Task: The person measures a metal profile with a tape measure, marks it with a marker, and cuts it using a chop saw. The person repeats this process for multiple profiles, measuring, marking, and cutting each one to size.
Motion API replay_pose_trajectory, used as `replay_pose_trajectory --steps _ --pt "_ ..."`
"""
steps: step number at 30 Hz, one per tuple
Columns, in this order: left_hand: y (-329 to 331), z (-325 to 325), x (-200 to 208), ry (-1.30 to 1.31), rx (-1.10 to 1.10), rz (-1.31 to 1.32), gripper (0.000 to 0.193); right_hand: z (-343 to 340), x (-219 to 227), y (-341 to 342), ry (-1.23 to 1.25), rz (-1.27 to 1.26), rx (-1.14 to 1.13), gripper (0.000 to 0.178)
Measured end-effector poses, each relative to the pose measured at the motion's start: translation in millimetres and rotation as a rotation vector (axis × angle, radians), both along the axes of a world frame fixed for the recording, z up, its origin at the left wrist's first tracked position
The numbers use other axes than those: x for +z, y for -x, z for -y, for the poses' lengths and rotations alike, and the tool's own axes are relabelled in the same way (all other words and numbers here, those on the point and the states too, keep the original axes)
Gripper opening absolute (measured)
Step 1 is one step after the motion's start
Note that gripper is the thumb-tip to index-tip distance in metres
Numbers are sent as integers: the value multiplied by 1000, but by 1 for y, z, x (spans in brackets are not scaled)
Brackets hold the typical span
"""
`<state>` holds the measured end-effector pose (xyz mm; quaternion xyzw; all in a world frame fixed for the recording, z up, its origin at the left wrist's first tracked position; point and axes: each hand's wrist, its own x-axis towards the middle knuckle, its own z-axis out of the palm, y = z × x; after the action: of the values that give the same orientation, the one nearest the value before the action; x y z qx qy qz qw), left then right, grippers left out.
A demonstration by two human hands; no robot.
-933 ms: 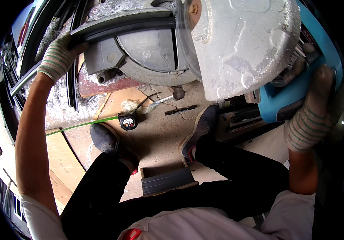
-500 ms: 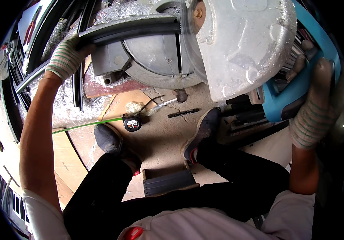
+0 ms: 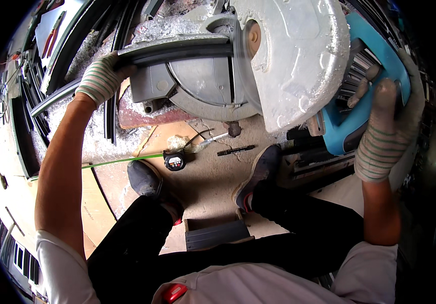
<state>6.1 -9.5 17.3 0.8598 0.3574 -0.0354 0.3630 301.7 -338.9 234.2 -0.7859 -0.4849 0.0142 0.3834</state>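
Observation:
My left hand [image 3: 100,80], in a striped knit glove, is closed around a long black profile bar [image 3: 190,54]. That bar lies along the fence of a mitre saw [image 3: 202,81], its right end by the blade [image 3: 245,66]. In a matching glove, my right hand [image 3: 386,134] wraps round the teal handle [image 3: 367,119] of the saw head. A pale grey guard [image 3: 299,61], speckled with shiny chips, covers most of the blade. The blade looks smeared, as if spinning. Where it meets the bar is partly hidden by the guard.
On the floor lie a tape measure [image 3: 174,160] with its green blade drawn out, a black marker [image 3: 235,150] and a hammer [image 3: 223,136]. Cardboard [image 3: 96,207] lies at left. More black profiles [image 3: 111,111] and red-handled pliers [image 3: 50,41] are at far left. Metal chips cover the bench.
The saw head has come lower, my right hand moving left and down with its handle. My left hand stays on the profile bar. The whole view has shifted slightly.

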Motion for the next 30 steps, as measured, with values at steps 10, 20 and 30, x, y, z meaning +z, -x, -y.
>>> replay_pose_trajectory --steps 10,20,30 --pt "-2 1 3 -14 -2 -11 37 3 -13 4 -160 -218 92 58" --pt "10 -10 -21 -24 -9 51 43 -2 -6 14 -83 -168 47 56" --pt "12 -15 -36 92 16 147 29 10 -21 -4 -149 -10 49 49"
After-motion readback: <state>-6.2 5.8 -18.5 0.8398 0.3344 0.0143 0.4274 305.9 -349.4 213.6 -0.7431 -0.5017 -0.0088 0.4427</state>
